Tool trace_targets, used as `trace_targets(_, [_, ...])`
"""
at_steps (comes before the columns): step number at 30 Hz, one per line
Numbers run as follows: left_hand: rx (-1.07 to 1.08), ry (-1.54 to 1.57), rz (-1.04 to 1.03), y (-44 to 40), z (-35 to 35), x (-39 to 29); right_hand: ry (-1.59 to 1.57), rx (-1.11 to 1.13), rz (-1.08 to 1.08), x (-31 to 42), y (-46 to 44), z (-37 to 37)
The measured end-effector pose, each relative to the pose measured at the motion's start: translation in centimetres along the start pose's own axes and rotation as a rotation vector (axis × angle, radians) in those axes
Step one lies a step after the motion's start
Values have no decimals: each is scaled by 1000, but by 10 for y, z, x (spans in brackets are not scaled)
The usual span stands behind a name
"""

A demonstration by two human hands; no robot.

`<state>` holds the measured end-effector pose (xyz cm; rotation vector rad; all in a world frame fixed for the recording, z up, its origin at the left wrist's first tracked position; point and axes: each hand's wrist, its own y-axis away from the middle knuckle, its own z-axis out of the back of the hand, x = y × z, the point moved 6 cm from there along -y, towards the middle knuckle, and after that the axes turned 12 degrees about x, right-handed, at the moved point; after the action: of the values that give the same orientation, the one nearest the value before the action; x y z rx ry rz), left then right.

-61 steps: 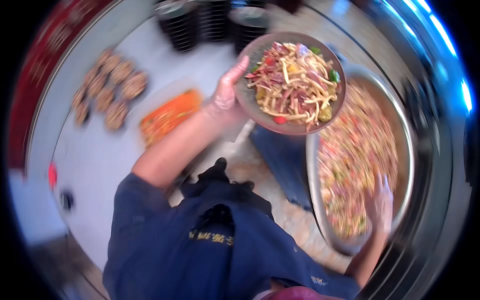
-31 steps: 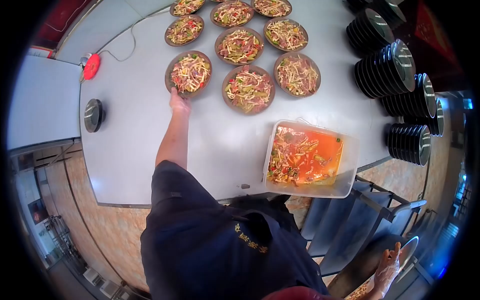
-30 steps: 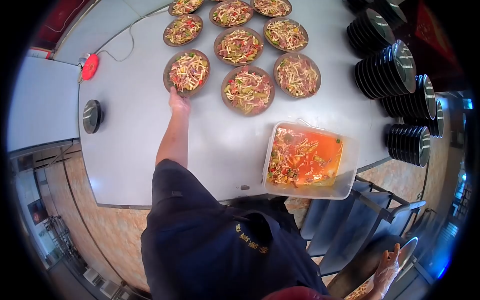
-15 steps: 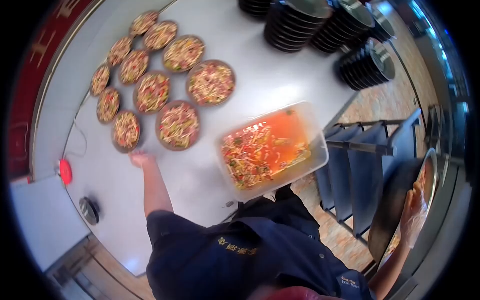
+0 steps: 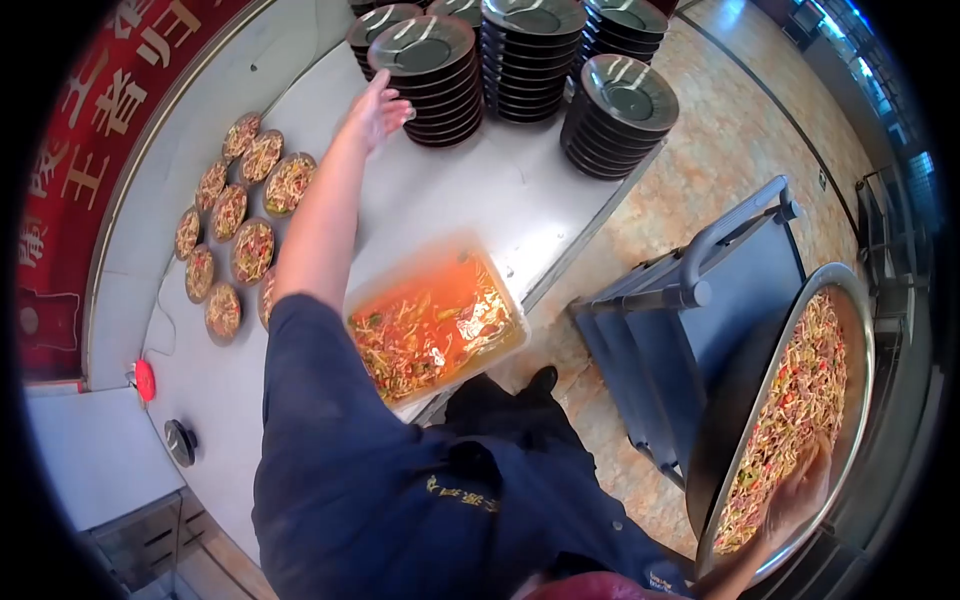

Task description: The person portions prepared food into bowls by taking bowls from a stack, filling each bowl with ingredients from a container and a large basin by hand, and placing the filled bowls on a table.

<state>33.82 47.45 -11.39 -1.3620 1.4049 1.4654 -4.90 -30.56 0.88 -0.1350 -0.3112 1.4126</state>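
Note:
My left hand point(image 5: 378, 112) is stretched out at the near left edge of a stack of black plates point(image 5: 425, 75), its fingers apart and nothing in them. Whether the fingertips touch the rim is hard to tell. My right hand point(image 5: 803, 492), in a clear plastic glove, lies over the shredded food mix point(image 5: 790, 395) in a large metal bowl point(image 5: 855, 440) at the right. Its fingers look stretched out over the mix, somewhat blurred. Between my arms, a clear plastic tub point(image 5: 515, 330) holds red-orange liquid with similar shredded food at its left side.
Several filled plates point(image 5: 252, 250) stand in rows on the left of the table point(image 5: 430, 190). More stacks of black plates point(image 5: 532, 60) line the far end. A blue cart point(image 5: 740, 290) stands beside the bowl. A red object point(image 5: 145, 381) and a black round object point(image 5: 180, 442) lie at the left.
My left hand has moved from beside a filled plate at the left up to the stacked black plates. My right hand has shifted from near the bowl's rim down over the food. The view has turned.

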Motion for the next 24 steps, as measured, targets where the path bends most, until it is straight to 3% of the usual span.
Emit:
trace_targets(2, [-178,-2,288,-42,-11,-4,-7,10,-109,-17,29,4])
trace_targets(4, [-260,-74,141,-118,19,3,-220,54,-346,-48,62,1])
trace_targets(5, [-222,-99,35,-129,23,1,-213,52,-362,-51,78,4])
trace_targets(6, [-191,-189,140,-148,31,-1,-161,42,-397,-52,94,9])
trace_targets(7, [-163,-229,111,-166,43,-5,-110,32,-432,-52,106,13])
trace_targets(10, [-120,-289,-84,-182,57,-40,-229,-71,-325,-35,127,18])
trace_targets(11, [-265,-830,-93,-168,48,-74,-236,-67,-419,-52,148,14])
trace_targets(12, [-256,-836,-94,-148,29,-100,-235,-66,-430,-52,153,10])
trace_targets(14, [-145,-2128,-288,-106,-53,-145,-253,-96,-392,-41,151,10])
trace_targets(18, [-224,-1930,-248,-85,-100,-159,-165,-102,-332,-1,126,10])
trace_targets(22, [-167,-1692,-229,-88,-112,-149,-258,-125,-265,11,121,-8])
trace_targets(24, [-137,-1648,-265,-96,-114,-140,-201,-169,-110,28,116,-6])
